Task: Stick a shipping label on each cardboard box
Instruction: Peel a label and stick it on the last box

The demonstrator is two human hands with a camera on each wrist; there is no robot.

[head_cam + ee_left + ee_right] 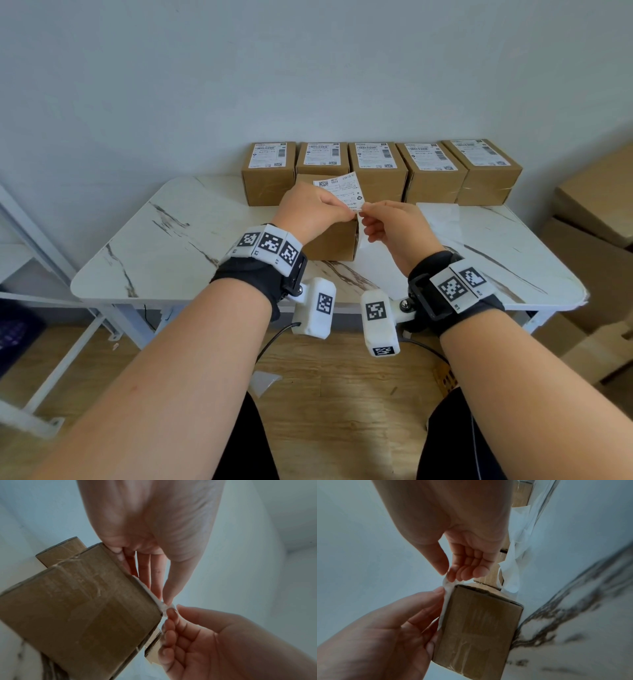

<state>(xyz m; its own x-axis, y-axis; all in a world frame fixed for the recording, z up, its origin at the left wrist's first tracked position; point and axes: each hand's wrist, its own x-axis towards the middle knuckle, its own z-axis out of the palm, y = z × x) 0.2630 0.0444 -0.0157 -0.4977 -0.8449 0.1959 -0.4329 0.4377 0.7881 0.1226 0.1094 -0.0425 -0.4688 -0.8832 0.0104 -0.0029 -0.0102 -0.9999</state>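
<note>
While raised over box, 2 hands pinch label.

labels on 5 boxes | held label | print too small to read

five labelled boxes behind lone box; backing paper right
</note>
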